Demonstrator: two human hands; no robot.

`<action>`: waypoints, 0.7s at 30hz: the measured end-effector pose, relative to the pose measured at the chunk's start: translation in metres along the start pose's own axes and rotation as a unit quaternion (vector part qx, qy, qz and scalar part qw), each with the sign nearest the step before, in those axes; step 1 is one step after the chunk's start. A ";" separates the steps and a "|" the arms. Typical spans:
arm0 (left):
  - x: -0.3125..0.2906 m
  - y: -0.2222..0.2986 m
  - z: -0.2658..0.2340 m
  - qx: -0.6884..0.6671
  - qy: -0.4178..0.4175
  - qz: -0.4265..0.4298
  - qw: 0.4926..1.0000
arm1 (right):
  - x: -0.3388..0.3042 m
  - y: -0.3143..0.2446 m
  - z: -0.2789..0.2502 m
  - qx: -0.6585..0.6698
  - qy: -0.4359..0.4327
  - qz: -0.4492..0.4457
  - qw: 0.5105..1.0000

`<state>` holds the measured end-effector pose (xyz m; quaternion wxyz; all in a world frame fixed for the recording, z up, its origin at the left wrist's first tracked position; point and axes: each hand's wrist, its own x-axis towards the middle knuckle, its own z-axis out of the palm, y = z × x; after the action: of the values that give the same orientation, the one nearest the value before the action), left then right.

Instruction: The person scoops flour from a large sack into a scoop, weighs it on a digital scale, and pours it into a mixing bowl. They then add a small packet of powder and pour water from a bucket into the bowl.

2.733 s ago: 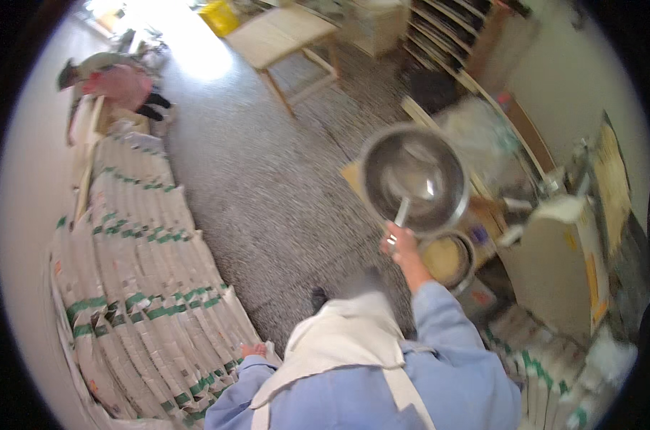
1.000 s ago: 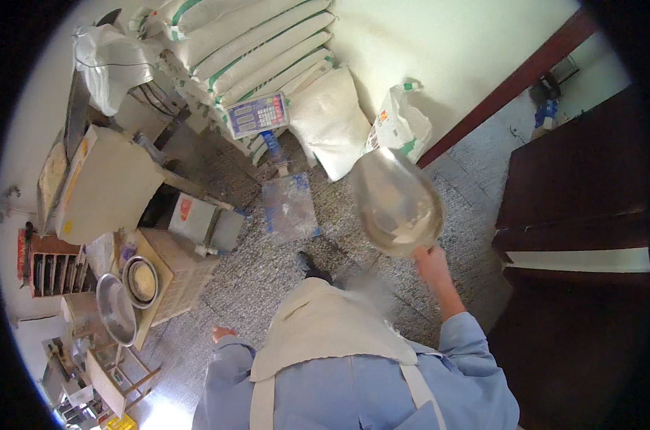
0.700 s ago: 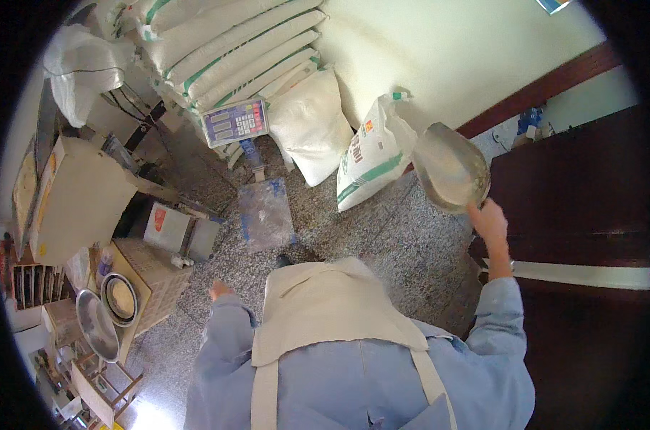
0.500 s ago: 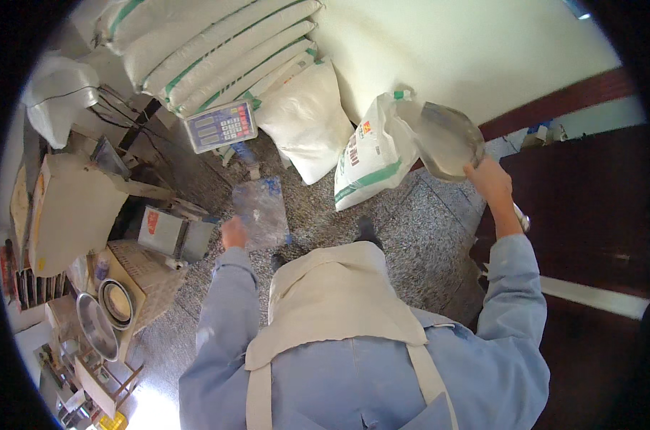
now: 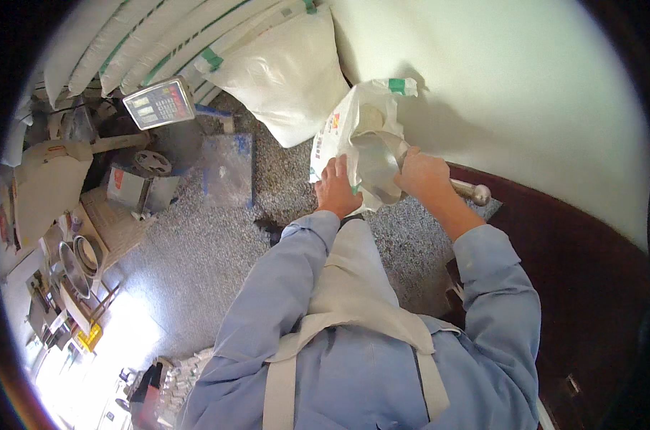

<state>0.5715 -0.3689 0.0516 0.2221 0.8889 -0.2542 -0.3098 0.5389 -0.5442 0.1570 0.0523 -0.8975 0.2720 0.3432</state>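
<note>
An opened white woven sack (image 5: 330,140) with green bands stands against the wall, its mouth toward me. My right hand (image 5: 424,175) is closed round the handle of a large round metal scoop (image 5: 376,166), whose bowl sits in the sack's mouth. The handle's rounded end sticks out past my wrist. At the sack's near side, my left hand (image 5: 335,190) grips the edge, fingers along the outside and thumb by the opening. Pale contents show just behind the scoop; how full the sack is I cannot tell.
Another full white sack (image 5: 285,79) leans behind, beside a stack of sacks (image 5: 135,54). A floor scale with a blue-edged platform (image 5: 228,170) and display (image 5: 160,104) stands left. Metal bowls (image 5: 88,254) lie farther left. A dark red wooden surface (image 5: 540,287) borders my right.
My right hand has brought the scoop left and down into the sack's mouth. My left hand has moved right from beside the scale platform onto the sack's edge. The view has shifted right.
</note>
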 end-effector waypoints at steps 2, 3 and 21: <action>0.003 0.011 0.014 0.086 0.015 -0.011 0.996 | 0.003 0.011 0.000 -0.003 -0.003 -0.023 1.000; 0.007 0.014 0.019 0.133 0.008 -0.019 0.991 | 0.009 0.015 0.000 -0.032 -0.010 -0.021 0.999; -0.074 0.057 -0.056 -0.407 -0.174 -0.004 0.897 | -0.082 0.055 -0.027 0.349 0.052 0.067 0.933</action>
<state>0.5407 -0.3554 0.1554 0.5156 0.6536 -0.1373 -0.5367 0.4752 -0.5611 0.2358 0.3250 -0.8187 0.4370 0.1823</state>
